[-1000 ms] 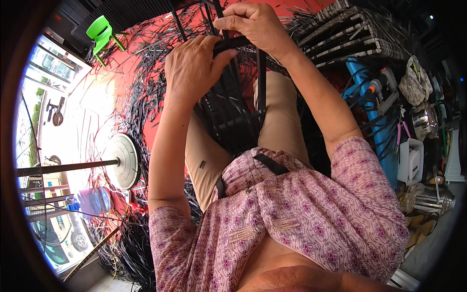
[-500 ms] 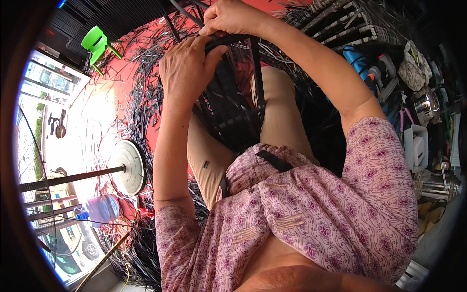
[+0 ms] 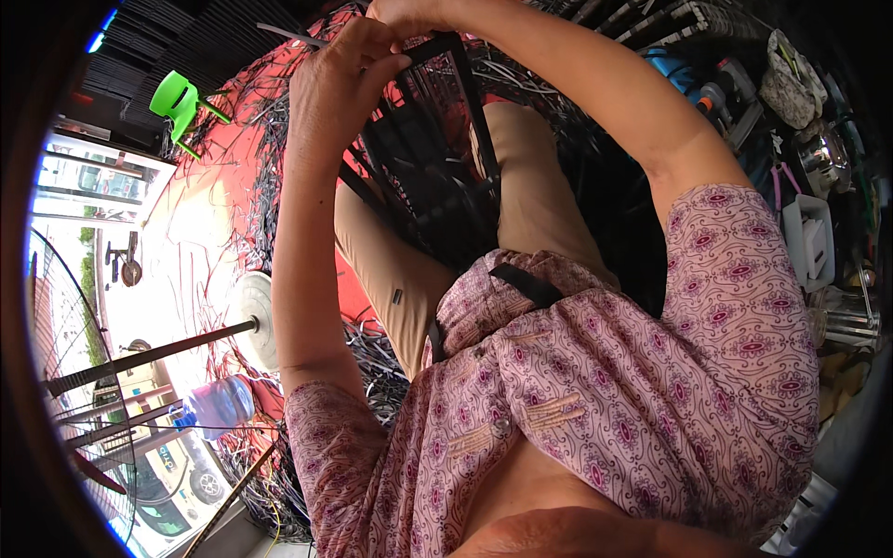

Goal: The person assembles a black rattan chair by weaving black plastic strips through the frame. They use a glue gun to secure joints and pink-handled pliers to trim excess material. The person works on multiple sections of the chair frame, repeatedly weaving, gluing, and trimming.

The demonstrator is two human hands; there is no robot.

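A black frame (image 3: 458, 93) with slats and dark strips stands upright between my knees, its top bar at my hands. My left hand (image 3: 333, 93) is closed over the top left corner, the thumb lying along the bar. Close against it at the upper edge, my right hand (image 3: 409, 13) has its fingers bent toward the left fingertips. Part of it is cut off, and what it pinches is hidden. A flat grey strip (image 3: 290, 35) sticks out to the left from behind my left hand.
Loose black and grey strips (image 3: 256, 139) litter the red floor. At left are a green child's chair (image 3: 181, 102), a round base with a pole (image 3: 253, 312) and a water bottle (image 3: 219, 406). Right of me lie tools, a white bin (image 3: 806, 232) and woven pieces (image 3: 665, 33).
Both hands have shifted left and slightly up in view. The grey strip that rose near my right fingers now points left. More of the frame's top right corner shows.
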